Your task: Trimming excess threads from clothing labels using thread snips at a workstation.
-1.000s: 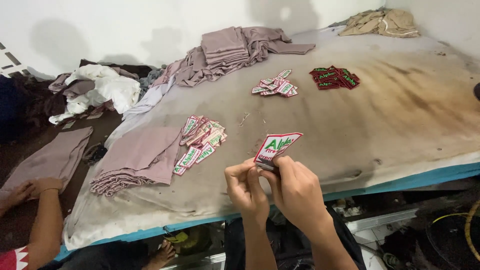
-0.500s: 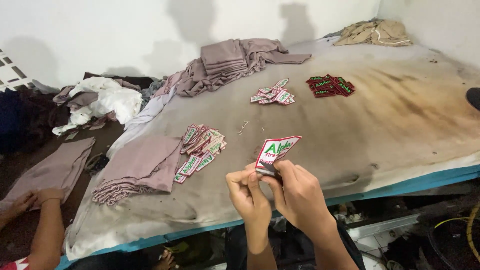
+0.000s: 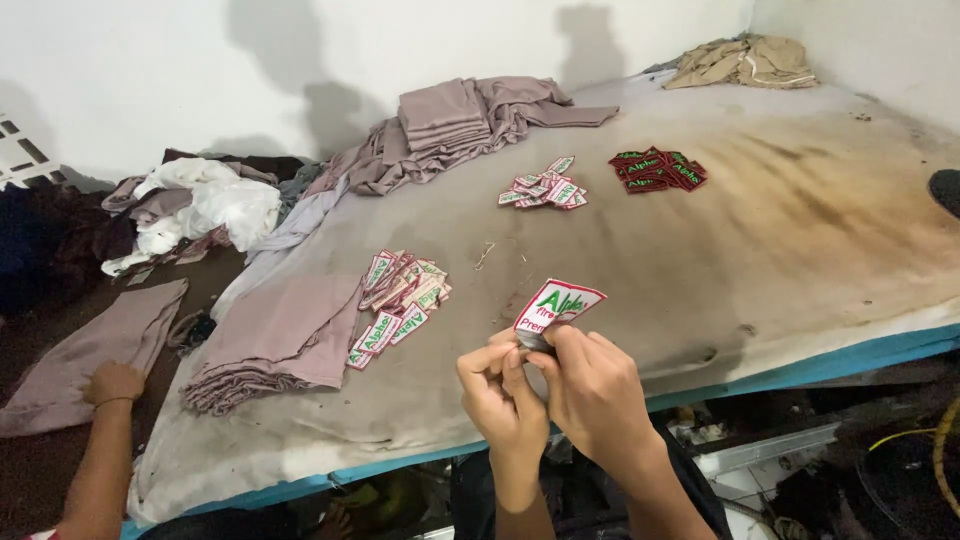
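Plain white wall with soft shadows, stained padded desk with blue edge, dark floor at left, dim clutter beneath, even indoor light

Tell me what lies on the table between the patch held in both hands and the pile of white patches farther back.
In the head view, only bare stained table cover lies between the held patch and the white patch pile; a small scrap sits off to the left.

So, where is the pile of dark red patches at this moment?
In the head view, the dark red patches lie on the far right part of the stained work surface, just right of a small pile of white patches and below the crumpled beige cloth.
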